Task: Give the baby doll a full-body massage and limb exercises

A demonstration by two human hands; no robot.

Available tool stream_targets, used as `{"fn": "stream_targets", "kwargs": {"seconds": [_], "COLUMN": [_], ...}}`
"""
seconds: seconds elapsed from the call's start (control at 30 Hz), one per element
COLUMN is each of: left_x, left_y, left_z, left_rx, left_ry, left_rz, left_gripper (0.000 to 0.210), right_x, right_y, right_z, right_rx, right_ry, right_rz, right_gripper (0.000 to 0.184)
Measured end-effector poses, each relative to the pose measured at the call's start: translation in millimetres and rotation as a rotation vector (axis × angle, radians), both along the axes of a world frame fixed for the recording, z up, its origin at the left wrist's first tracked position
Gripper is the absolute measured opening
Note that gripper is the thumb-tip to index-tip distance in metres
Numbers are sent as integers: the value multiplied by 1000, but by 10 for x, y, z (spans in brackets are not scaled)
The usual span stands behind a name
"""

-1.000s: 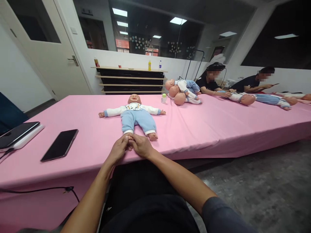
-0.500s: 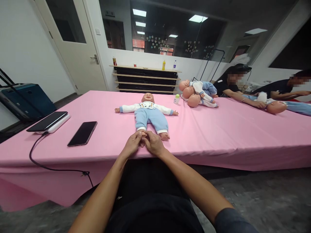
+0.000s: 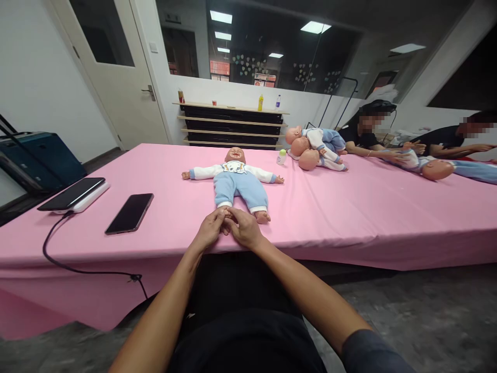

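Observation:
A baby doll (image 3: 240,189) in a white top and light blue trousers lies on its back on the pink-covered table (image 3: 322,212), arms spread and feet towards me. My left hand (image 3: 210,228) is closed around one side of the doll's foot at the left of the view. From the other side my right hand (image 3: 244,227) closes on the same foot, thumbs close together on top. Most of that foot is hidden by my fingers. The doll's other foot (image 3: 262,216) lies free beside my right hand.
A phone (image 3: 130,213) lies left of the doll; farther left another phone (image 3: 73,192) rests on a white block with a cable. Beyond the doll stand a small green-capped bottle (image 3: 281,157) and several piled dolls (image 3: 310,150). A co-worker (image 3: 367,132) handles another doll (image 3: 438,169) at right.
My hands stay on the doll's foot with only a slight shift of the view. At right, the co-worker's hand has moved back from near the other doll's head towards its body.

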State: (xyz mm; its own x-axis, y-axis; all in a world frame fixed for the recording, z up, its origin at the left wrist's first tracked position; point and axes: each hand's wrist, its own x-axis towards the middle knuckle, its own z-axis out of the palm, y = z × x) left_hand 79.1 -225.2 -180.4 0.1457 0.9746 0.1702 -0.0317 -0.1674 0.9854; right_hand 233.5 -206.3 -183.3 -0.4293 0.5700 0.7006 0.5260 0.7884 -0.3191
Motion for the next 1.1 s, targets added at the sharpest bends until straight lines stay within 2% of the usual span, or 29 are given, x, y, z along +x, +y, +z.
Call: {"fn": "stream_targets", "kwargs": {"seconds": [0.23, 0.6, 0.8, 0.97, 1.1], "left_x": [23, 7, 10, 8, 2], "left_y": [-15, 0, 7, -2, -12], "left_z": [24, 5, -7, 7, 10], "left_rx": [5, -48, -46, -25, -33], "left_ry": [35, 53, 44, 33, 23], "left_rz": [-12, 13, 12, 16, 13], "left_gripper": [61, 74, 72, 67, 68], "right_x": [-12, -23, -32, -57, -58], "right_y": [-28, -17, -25, -40, -31], "right_z": [66, 7, 33, 80, 94], "right_rx": [67, 66, 41, -6, -22], "right_ry": [-76, -82, -78, -64, -92], "right_rz": [-129, -100, -160, -277, -228], "right_gripper": [35, 32, 33, 39, 39]}}
